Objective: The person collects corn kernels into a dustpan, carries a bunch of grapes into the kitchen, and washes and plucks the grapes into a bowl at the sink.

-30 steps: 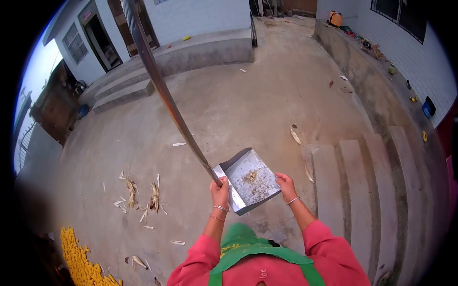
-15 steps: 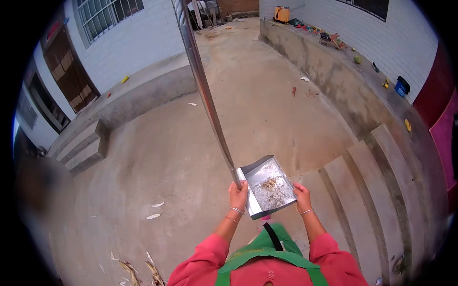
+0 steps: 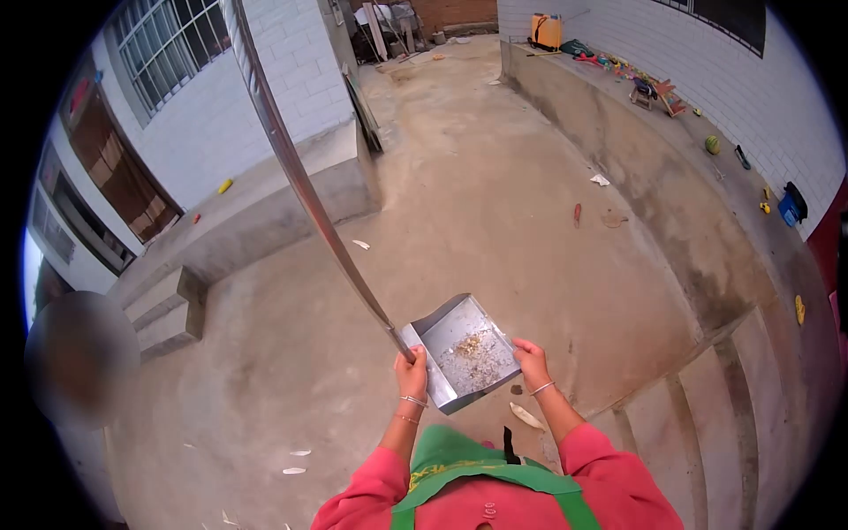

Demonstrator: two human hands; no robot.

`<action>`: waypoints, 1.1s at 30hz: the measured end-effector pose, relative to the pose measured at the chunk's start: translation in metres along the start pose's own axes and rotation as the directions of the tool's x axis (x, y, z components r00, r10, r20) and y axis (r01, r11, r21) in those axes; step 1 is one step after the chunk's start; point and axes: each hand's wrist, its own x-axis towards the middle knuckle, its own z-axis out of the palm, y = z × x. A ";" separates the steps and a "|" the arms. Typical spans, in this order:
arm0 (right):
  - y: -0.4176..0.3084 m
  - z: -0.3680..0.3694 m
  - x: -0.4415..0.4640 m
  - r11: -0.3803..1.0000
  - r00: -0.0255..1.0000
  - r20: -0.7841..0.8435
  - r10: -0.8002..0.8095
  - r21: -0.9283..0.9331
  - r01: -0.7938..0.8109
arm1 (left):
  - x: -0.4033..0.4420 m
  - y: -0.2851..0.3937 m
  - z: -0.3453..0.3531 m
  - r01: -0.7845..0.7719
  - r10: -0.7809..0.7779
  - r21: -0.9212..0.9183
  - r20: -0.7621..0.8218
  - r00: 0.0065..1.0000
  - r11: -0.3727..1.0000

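A metal dustpan (image 3: pixel 449 349) with a long shiny handle (image 3: pixel 305 190) is held in front of my body, above the concrete floor. Crumbly yellowish and grey debris (image 3: pixel 478 348) lies in its pan. My left hand (image 3: pixel 412 374) is wrapped round the base of the handle, where it meets the pan. My right hand (image 3: pixel 532 362) pinches the pan's right edge. Below the right forearm, a pale husk-like piece (image 3: pixel 527 416) and a small dark lump (image 3: pixel 516 389) lie on the floor.
Concrete steps (image 3: pixel 689 424) rise at the right beside a raised ledge (image 3: pixel 618 150) holding toys and a yellow sprayer tank (image 3: pixel 546 32). Smaller steps (image 3: pixel 168 309) stand at the left. A red-handled object (image 3: pixel 578 215) and white scraps (image 3: pixel 294 470) lie on the floor.
The dustpan and both hands have shifted slightly left in view, still gripping as before. The view has turned, so the pale husk and dark lump now show near my right forearm.
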 end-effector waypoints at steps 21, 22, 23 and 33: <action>-0.247 0.045 0.676 0.983 0.958 -0.287 -0.009 0.174 0.062 | 0.638 0.065 0.492 -0.122 0.065 0.180 0.295 0.953 0.976; -0.248 0.035 0.718 0.980 0.961 -0.276 -0.017 0.184 0.070 | 0.661 0.055 0.523 -0.126 0.075 0.175 0.273 0.959 0.977; -0.253 0.036 0.758 0.979 0.961 -0.278 -0.011 0.191 0.067 | 0.694 0.052 0.547 -0.115 0.067 0.174 0.259 0.963 0.978; -0.411 0.127 1.128 0.998 0.998 -0.055 0.024 0.066 -0.021 | 0.992 0.135 0.709 0.031 -0.035 0.053 0.082 0.996 0.998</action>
